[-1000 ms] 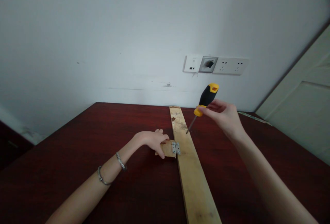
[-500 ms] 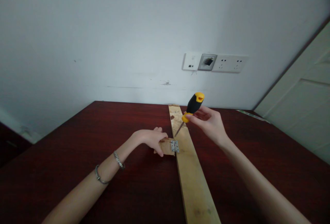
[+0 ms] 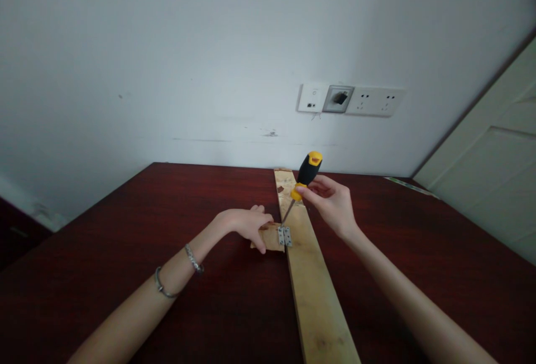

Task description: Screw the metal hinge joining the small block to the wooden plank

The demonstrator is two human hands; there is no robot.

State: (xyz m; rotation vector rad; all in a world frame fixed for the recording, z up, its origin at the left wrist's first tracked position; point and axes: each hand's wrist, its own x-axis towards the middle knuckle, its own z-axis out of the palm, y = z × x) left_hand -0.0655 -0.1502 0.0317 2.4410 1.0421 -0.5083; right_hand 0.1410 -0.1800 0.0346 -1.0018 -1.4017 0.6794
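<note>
On the dark red counter (image 3: 125,230) my left hand (image 3: 247,225) presses flat on the small wood block (image 3: 270,239) beside the plank (image 3: 312,274), the metal hinge (image 3: 285,235) bridging both, while my right hand (image 3: 330,202) pinches the tilted screwdriver (image 3: 304,177), tip at the hinge.

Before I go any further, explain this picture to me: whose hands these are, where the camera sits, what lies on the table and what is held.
The camera sits on a person's head and looks forward and down, so both bare arms are that person's own. The left hand presses a small wood block onto the dark red table. A metal hinge spans the block and a long plank. The right hand grips a screwdriver, black and yellow, tip down at the hinge. Wall sockets are behind.
</note>
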